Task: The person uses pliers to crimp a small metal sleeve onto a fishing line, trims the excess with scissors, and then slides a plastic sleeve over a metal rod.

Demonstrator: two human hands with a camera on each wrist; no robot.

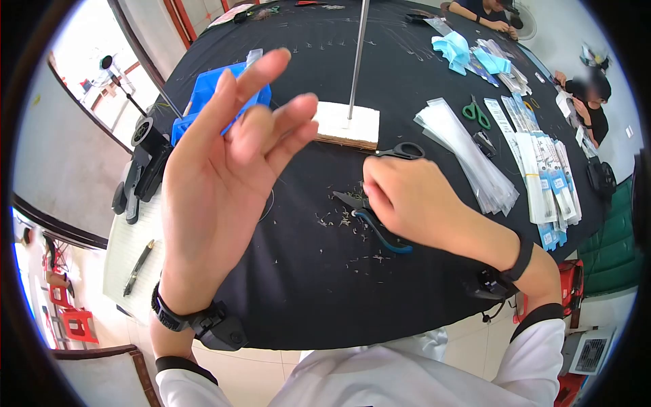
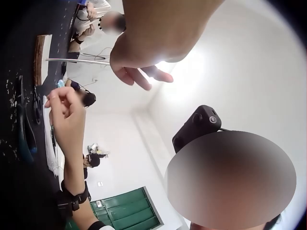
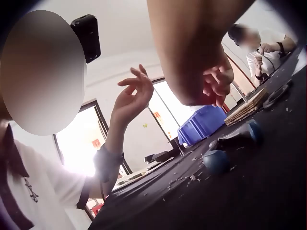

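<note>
My left hand [image 1: 217, 156] is raised on the left over the black-covered table, palm turned up, fingers spread and loosely bent. Nothing shows in its grasp. My right hand [image 1: 407, 197] has its fingers curled in towards the palm, with no object visible in them. In the head view it overlaps a pair of blue-handled pliers [image 1: 383, 234] lying on the cloth. Small pale scraps [image 1: 325, 218] are scattered around the pliers. Just beyond the right hand lie dark-handled scissors [image 1: 409, 150]. A thin loop of line [image 1: 270, 207] shows beside my left hand.
A metal rod [image 1: 359, 54] stands on a white-topped board [image 1: 359, 125]. Behind my left hand is a blue bin [image 1: 203, 91]. Clear plastic sleeves [image 1: 475, 163], green-handled scissors [image 1: 476, 112] and packaged strips [image 1: 549, 180] lie on the right. A pen [image 1: 139, 268] lies at left. Other people sit at the far side.
</note>
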